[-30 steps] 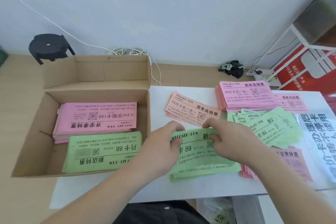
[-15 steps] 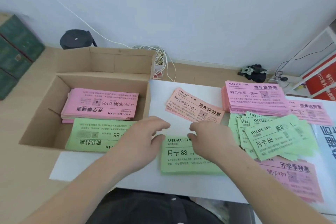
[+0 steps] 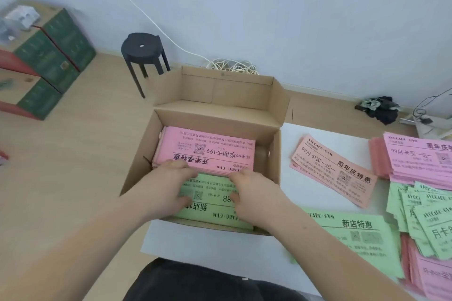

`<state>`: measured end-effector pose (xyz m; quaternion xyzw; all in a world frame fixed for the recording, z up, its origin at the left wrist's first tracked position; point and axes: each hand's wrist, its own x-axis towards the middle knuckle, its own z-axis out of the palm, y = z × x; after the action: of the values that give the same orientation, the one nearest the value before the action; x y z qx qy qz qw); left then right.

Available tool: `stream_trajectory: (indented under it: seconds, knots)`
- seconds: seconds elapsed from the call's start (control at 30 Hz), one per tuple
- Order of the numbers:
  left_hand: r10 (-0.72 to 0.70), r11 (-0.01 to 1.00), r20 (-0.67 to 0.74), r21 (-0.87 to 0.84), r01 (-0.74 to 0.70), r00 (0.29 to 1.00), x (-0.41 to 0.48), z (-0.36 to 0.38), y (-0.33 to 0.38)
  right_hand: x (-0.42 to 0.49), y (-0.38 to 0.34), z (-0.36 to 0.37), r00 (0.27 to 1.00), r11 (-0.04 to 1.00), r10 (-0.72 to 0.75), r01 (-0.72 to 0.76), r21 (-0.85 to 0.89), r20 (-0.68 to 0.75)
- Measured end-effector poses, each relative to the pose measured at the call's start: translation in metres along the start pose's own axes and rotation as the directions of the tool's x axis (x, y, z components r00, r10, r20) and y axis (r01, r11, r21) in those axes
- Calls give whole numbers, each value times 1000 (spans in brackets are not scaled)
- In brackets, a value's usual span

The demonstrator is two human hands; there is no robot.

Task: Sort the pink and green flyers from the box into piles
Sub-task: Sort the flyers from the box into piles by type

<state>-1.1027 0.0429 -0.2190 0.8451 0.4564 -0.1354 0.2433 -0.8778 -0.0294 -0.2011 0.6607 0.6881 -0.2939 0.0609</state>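
head view: left hand (image 3: pixel 168 188), right hand (image 3: pixel 254 197) on green flyer stack (image 3: pixel 215 206), near side of cardboard box (image 3: pixel 276 154); cannot tell if gripping. pink flyer stack (image 3: pixel 208 148) just beyond. hook far edge, lift squarely, leave pink undisturbed.

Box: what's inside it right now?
A pink stack at the back, green stack in front, left hand and right hand gripping the green one. Covered: the box floor beneath them.

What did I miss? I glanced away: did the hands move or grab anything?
The left hand and right hand left the green pile on the table, moving left into the box onto its green flyers; grip unclear. Its pink flyers and the sorted piles stayed.
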Motion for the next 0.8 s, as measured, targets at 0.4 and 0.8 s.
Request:
stream_trajectory:
  seconds: [0.4,0.8]
  knots:
    - [123,992,-29,-16,-124,992,11,6,-25,21,-16,8,981,974,191,-191,-121,-16]
    - [292,908,38,-324,-264,956,-28,-11,-30,-22,-19,-10,990,996,72,-77,36,120]
